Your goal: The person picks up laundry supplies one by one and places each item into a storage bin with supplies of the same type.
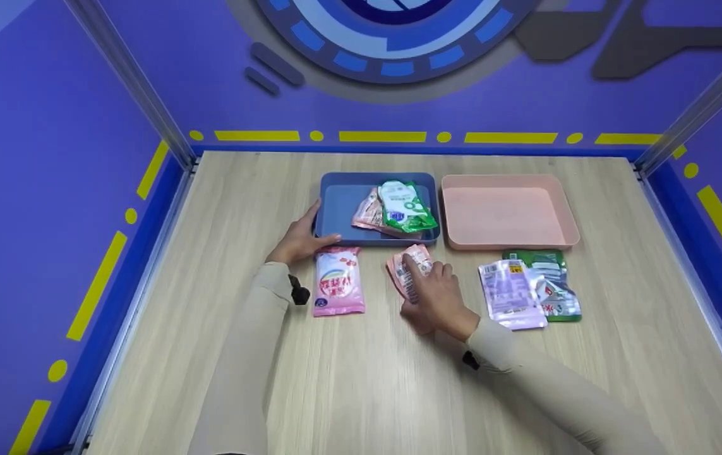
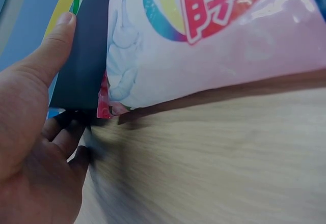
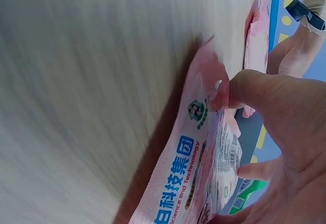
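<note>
At the near-left corner of a blue tray, my left hand grips the wall, its thumb by the rim and its fingers curled lower down. Just below that tray lies a pink-and-white bag with red lettering and a rainbow arc, flat on the table. My right hand pinches a small pink printed pouch between thumb and fingers, in front of the tray; part of the pouch is hidden by the hand. Inside the blue tray, a green-and-white pouch overlaps a pink pouch.
An orange-pink tray stands right of the blue one, with nothing in it. In front of it a lilac pouch partly overlaps a green-and-silver pouch. Purple panels border the wooden table.
</note>
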Demonstrator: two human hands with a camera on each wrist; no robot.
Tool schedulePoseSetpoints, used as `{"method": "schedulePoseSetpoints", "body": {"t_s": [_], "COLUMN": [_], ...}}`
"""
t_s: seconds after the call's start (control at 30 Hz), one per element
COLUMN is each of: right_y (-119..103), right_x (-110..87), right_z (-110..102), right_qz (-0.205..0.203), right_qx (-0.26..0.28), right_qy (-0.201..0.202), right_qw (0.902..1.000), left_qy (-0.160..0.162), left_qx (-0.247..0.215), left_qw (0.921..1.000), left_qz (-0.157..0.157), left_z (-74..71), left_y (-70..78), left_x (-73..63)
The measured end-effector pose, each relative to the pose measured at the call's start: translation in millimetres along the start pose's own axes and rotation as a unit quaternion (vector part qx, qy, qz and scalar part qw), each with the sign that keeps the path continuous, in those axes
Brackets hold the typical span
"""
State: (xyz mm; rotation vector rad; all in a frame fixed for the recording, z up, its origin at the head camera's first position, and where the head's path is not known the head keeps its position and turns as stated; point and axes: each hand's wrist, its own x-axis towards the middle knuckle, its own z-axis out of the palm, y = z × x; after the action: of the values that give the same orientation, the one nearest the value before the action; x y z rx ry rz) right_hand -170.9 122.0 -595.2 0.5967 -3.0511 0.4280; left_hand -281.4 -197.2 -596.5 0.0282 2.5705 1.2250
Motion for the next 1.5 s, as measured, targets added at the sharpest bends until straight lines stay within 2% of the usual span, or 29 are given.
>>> {"method": "schedulePoseSetpoints", "body": {"t_s": [0.23, 0.53, 0.9, 1.5], "right_y": [-2, -2, -3, -2], "right_x": [0.5, -1.0, -0.7, -2.2], "right_z": [-2, -4, -6, -10], "right_qz": [0.019, 0.01, 0.013, -0.014], "right_qx": [-0.006, -0.024, -0.012, 0.001], "right_qy": [-0.025, -0.021, -0.037, -0.016], "right_qw": [0.9995, 0.9995, 0.9991, 0.9998], "left_qy": [0.003, 0.001, -0.003, 0.0], "left_qx": [-0.003, 0.012, 0.006, 0.01], "left_qw": [1.0, 0.9998, 1.0, 1.0], "left_qz": [0.001, 0.018, 0.002, -0.001], "left_z": [0.7, -1.2, -0.5, 0.0], "left_y": [-0.9, 0.9, 0.6, -0.4], "left_x": [0.0, -1.7, -1.6, -1.4]}}
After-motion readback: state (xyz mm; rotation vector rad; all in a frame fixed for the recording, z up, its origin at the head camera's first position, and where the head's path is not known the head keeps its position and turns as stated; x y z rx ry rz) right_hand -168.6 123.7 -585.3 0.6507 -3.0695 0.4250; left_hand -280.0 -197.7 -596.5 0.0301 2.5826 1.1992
